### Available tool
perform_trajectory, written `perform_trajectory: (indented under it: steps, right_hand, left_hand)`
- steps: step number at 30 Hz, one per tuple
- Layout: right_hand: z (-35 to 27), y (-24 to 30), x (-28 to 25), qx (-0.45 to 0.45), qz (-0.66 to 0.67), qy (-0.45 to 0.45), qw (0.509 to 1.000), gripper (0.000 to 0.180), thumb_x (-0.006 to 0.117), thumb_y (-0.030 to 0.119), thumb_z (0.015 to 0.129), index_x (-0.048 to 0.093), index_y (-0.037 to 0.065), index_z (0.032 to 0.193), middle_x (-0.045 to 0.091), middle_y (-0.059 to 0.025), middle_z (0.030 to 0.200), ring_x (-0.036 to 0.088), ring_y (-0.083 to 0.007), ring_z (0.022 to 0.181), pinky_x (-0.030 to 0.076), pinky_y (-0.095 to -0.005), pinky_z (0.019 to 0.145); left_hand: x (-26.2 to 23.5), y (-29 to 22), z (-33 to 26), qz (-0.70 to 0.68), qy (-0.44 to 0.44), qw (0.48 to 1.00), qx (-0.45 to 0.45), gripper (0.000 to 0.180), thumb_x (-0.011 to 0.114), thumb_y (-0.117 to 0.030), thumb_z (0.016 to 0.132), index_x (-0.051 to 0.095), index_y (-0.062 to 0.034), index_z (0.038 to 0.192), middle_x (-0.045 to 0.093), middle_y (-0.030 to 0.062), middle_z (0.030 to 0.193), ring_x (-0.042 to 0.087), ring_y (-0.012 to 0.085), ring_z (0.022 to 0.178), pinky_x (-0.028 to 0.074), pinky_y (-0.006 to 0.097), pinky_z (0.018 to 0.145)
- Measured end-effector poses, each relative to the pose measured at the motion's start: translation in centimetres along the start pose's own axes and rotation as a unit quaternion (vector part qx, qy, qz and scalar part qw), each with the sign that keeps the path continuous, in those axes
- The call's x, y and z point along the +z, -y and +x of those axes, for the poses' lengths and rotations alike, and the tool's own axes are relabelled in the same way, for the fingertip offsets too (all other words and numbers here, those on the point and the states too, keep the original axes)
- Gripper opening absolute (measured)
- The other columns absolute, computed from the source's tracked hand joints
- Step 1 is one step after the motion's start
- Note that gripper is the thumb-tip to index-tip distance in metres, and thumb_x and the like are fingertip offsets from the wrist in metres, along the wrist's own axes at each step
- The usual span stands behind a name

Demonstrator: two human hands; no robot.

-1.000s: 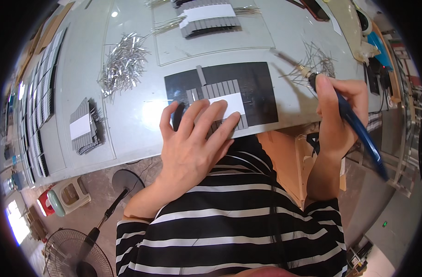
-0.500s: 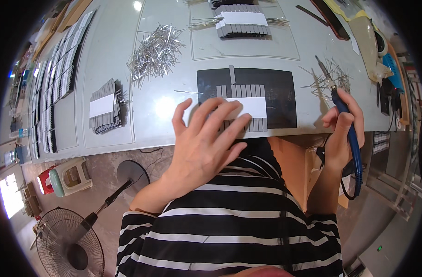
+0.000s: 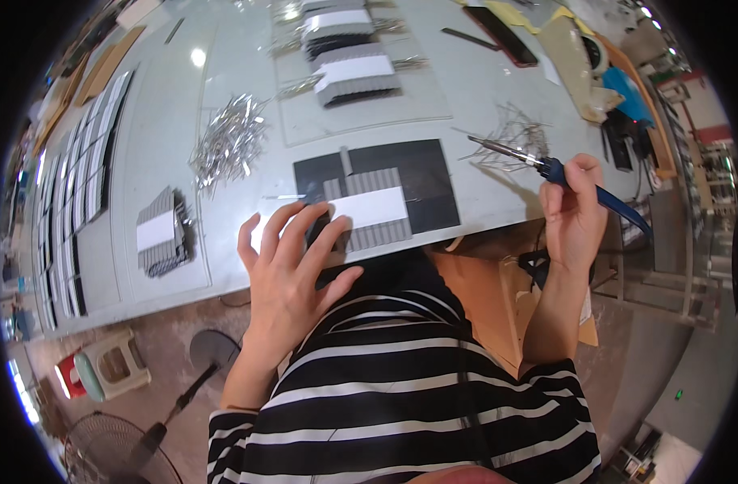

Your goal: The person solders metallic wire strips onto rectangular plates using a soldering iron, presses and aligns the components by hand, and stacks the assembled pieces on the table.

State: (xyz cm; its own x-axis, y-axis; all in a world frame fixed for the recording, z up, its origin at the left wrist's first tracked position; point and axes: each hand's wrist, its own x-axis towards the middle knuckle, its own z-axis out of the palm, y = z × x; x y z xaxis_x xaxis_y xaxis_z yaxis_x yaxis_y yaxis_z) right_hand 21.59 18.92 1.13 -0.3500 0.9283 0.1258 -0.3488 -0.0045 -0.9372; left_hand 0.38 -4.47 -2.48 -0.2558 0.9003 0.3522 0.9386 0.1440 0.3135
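My right hand (image 3: pixel 577 216) is closed around a blue-handled soldering iron (image 3: pixel 556 171), whose metal tip points left above a small pile of thin wires (image 3: pixel 510 133). Fingers spread, my left hand (image 3: pixel 292 270) rests by the left edge of a row of grey strips (image 3: pixel 369 234), its fingertips touching or just above it. A white band (image 3: pixel 373 208) crosses the strips, which lie on a black mat (image 3: pixel 435 185) at the table's near edge. One grey strip (image 3: pixel 346 161) sticks out beyond the far side. Left of the mat lies a thin silvery piece (image 3: pixel 282 197).
Left of the mat are a heap of shiny metal slivers (image 3: pixel 232 141) and a banded stack of strips (image 3: pixel 159 230). More banded stacks (image 3: pixel 354 74) stand at the back. Long rows of strips (image 3: pixel 87 173) line the far left. A phone-like dark slab (image 3: pixel 502 36) lies back right.
My left hand has drawn left off the strips, uncovering more of the white band. The soldering iron has swung from pointing away to pointing left. The whole view has shifted and turned.
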Motion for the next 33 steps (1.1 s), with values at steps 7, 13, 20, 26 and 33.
perform_trajectory:
  steps: [7, 13, 20, 26, 33]
  right_hand:
    - [4.3, 2.9, -7.4, -0.174, -0.001, -0.209, 0.962, 0.024, 0.07, 0.009, 0.088, 0.049, 0.009, 0.078, 0.046, 0.0011, 0.057, 0.042, -0.0065, 0.046, 0.026, -0.0209, 0.042]
    - [9.7, 9.1, -18.0, -0.259, -0.139, -0.333, 0.896, 0.023, 0.072, 0.018, 0.086, 0.054, 0.004, 0.083, 0.06, -0.0053, 0.066, 0.053, -0.0082, 0.051, 0.036, -0.0188, 0.044]
    - [15.8, 10.1, -22.1, -0.177, -0.28, -0.327, 0.885, 0.022, 0.065, 0.021, 0.084, 0.058, 0.0, 0.079, 0.062, -0.0085, 0.059, 0.052, -0.0097, 0.045, 0.039, -0.0225, 0.042]
    - [17.8, 9.6, -21.8, -0.133, -0.335, -0.322, 0.875, 0.024, 0.064, 0.023, 0.084, 0.059, 0.001, 0.075, 0.06, -0.0066, 0.057, 0.049, -0.009, 0.043, 0.037, -0.0226, 0.041]
    - [21.9, 6.4, -24.8, -0.058, -0.36, -0.304, 0.88, 0.03, 0.075, 0.031, 0.077, 0.067, 0.003, 0.083, 0.066, -0.0058, 0.066, 0.058, -0.0088, 0.05, 0.045, -0.0212, 0.047]
  left_hand:
    - [0.6, 0.1, 0.3, 0.043, 0.018, 0.999, 0.021, 0.053, 0.076, -0.036, 0.077, 0.062, -0.0161, 0.124, 0.056, 0.0015, 0.132, 0.046, 0.0279, 0.126, 0.018, 0.053, 0.111]
    - [1.3, 0.0, 0.6, 0.063, 0.031, 0.997, 0.039, 0.059, 0.078, -0.035, 0.074, 0.059, -0.0162, 0.127, 0.056, 0.0011, 0.133, 0.045, 0.0289, 0.126, 0.018, 0.053, 0.112]
    - [1.3, 0.0, 1.0, 0.089, 0.035, 0.995, 0.042, 0.061, 0.079, -0.036, 0.071, 0.06, -0.0161, 0.126, 0.056, 0.0028, 0.133, 0.046, 0.0294, 0.125, 0.02, 0.052, 0.112]
    - [1.2, 0.0, 0.9, 0.109, 0.042, 0.992, 0.044, 0.06, 0.076, -0.039, 0.072, 0.061, -0.014, 0.125, 0.056, 0.0044, 0.133, 0.045, 0.0303, 0.126, 0.021, 0.053, 0.112]
    - [0.9, -0.2, 0.5, 0.091, 0.05, 0.994, 0.043, 0.062, 0.077, -0.041, 0.071, 0.061, -0.0196, 0.127, 0.056, 0.0033, 0.131, 0.046, 0.0296, 0.123, 0.022, 0.053, 0.111]
